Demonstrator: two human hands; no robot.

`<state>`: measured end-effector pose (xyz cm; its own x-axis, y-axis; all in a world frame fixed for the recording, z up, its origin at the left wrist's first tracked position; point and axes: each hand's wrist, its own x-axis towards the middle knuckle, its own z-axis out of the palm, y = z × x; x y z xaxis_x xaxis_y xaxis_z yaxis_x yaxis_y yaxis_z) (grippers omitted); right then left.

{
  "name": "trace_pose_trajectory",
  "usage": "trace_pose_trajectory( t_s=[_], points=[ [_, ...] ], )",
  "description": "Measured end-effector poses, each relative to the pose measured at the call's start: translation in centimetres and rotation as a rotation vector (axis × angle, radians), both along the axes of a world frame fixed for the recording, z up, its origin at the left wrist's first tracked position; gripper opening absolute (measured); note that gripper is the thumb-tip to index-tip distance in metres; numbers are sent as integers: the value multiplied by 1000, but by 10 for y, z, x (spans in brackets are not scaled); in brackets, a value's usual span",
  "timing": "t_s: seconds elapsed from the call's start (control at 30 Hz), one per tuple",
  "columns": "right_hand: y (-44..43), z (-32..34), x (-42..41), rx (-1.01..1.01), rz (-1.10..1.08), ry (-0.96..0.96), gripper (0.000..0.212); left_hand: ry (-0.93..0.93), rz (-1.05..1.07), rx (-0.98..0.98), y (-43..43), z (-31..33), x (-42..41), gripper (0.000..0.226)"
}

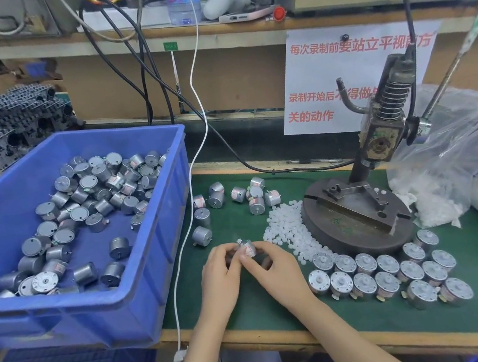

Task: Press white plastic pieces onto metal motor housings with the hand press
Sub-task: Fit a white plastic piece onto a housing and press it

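Curled in and pinching from both sides: fingertips of left hand [219,273] and right hand [276,268], clamped together on one metal motor housing [249,248], held just above the green mat [253,319], near the front of the bench. Perched at the housing's upper left edge: a small white plastic piece [239,241]. Cannot tell whether started on the shaft or only resting there. Judged step: hand-fitting the piece ahead of pressing. To do it well: steady the housing with the left, line the piece's bore up with the shaft, start it straight with no tilt, and check the seat by touch before loosening either pinch. Then carry it piece-up to the round base [354,225] of the hand press [380,133], off to the right, and set it flat under the ram before reaching for the lever. Supply close by: heap of white pieces [286,229] touching the base's left edge, loose housings [228,198] on the mat beyond the hands, many more in the blue bin [66,327] at left. Rows of capped housings [387,273] in front of the base, probably finished. Risks, by judgement: a crooked piece jamming or cracking under the ram, or the small piece slipping off in transit.
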<state>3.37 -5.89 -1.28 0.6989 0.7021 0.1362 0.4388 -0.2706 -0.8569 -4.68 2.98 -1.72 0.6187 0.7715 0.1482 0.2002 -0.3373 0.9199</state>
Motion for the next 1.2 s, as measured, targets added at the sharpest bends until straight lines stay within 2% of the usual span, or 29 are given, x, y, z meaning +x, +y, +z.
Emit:
trace_pose_trajectory(
  t_s=[0.1, 0.2, 0.3, 0.43, 0.7, 0.87, 0.97, 1.07, 1.2],
  points=[
    [-1, 2, 0, 23, -1, 31, 12, -41, -7, -42, 0, 1, 0, 9],
    [-1, 5, 1, 43, 13, 152, 10, -79, -5, -68, 0, 1, -1, 10],
    [3, 10, 0, 34, 71, 286, 15, -128, 4, -90, 1, 1, -1, 11],
    [7, 16, 2, 51, 89, 366, 21, -192, 17, -104, 0, 3, -1, 18],
    [5, 21, 9, 50, 117, 378, 24, -218, -6, -104, -1, 3, 0, 16],
    [4, 32, 16, -5, 49, 255, 26, -181, -7, -135, -3, 0, 1, 14],
    [-4, 44, 35, -12, -113, 45, 22, -180, 17, -134, -2, -1, 1, 20],
    [-25, 51, 63, -177, -276, -214, 34, -176, 22, -155, -2, -2, 1, 24],
    [-56, 49, 97, -265, -513, -295, 40, -167, 25, -145, -2, -4, 1, 26]
  ],
)
